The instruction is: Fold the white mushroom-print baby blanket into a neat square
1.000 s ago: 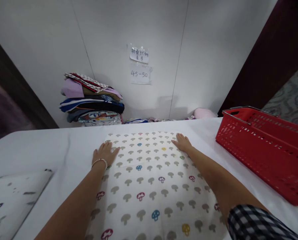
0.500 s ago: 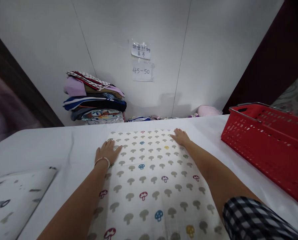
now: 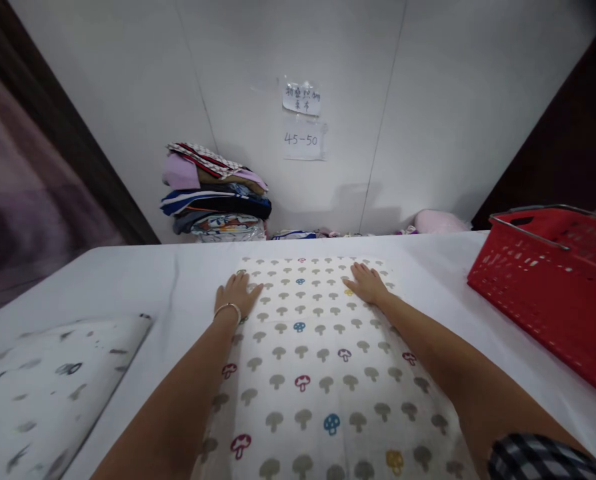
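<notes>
A white cloth (image 3: 298, 347) printed with grey and coloured mushrooms lies spread flat in front of me, its near end running out of view. On its far left edge rests my left hand (image 3: 238, 295), palm down with fingers apart and a bracelet on the wrist. My right hand (image 3: 367, 283) lies flat near the far right corner, fingers spread. Both hands press on the cloth and neither grips it.
A folded patterned cloth (image 3: 73, 393) lies at the left on the white table (image 3: 178, 280). To the right stands a red basket (image 3: 553, 280) with a metal handle. Stacked folded fabrics (image 3: 215, 193) and a pink bundle (image 3: 441, 221) sit beyond the far edge, below paper signs (image 3: 303, 120).
The view has swung slightly left, so everything appears further right. My right hand has slid inward a little from the cloth's far right corner; the left hand stays at the left edge.
</notes>
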### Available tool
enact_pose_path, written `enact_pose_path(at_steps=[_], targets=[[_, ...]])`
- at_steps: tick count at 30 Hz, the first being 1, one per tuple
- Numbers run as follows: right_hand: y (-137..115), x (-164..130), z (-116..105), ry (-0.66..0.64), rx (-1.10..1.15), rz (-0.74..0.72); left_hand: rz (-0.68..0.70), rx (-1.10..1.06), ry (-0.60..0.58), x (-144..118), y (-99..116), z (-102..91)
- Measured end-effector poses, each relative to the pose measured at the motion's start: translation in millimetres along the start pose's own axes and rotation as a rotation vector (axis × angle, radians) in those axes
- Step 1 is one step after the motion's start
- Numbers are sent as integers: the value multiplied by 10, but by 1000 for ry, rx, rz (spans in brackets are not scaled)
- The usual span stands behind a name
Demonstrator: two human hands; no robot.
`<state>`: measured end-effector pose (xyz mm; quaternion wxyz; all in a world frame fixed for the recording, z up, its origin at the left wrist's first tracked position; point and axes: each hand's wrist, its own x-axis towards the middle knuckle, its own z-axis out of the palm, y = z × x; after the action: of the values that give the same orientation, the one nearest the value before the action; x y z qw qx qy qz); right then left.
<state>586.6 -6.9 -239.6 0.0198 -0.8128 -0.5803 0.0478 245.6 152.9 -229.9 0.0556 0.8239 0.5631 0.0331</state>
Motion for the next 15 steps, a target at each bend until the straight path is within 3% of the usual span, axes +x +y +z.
enact_pose_path(at_steps=[6, 11, 15], targets=[[30, 113, 39, 31, -36, 17, -51, -18, 25, -11, -23, 36], [50, 98, 101, 69, -50, 14, -115, 20, 9, 72, 92, 7], [61, 113, 113, 78, -68, 12, 128, 60, 37, 263, 166, 0]])
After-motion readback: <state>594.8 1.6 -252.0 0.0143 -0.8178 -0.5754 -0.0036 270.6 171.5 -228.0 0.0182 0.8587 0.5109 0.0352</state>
